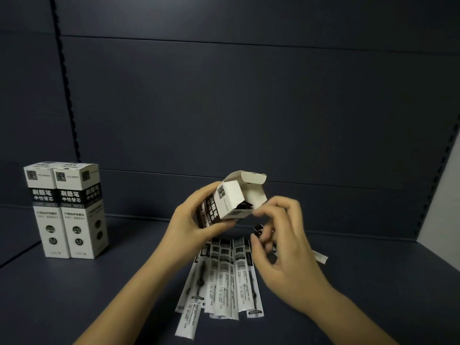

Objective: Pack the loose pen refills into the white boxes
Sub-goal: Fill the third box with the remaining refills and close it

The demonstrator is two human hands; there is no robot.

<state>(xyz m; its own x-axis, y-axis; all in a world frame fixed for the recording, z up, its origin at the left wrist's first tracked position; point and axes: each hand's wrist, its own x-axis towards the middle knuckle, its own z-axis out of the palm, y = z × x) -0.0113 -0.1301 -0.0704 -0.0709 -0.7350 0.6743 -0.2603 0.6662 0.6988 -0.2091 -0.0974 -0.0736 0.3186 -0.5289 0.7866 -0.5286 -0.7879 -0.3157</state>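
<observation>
Head view: left hand grips a white box tilted with its flap up, mouth facing the right hand, probably for easy feeding. Right fingers, blurred, curl at the opening; what they hold is unclear. Loose refills lie fanned on the table below; two closed boxes stand left.

In the middle of the frame I see the left hand gripping a white box, tilted, its top flap open toward the upper right. The right hand sits just beside the opening, fingers curled, blurred; it seems to pinch a dark-wrapped refill, though I can't be sure. Below the hands, loose refills in white sleeves fan out on the dark table. At left, closed boxes stand upright, side by side.
</observation>
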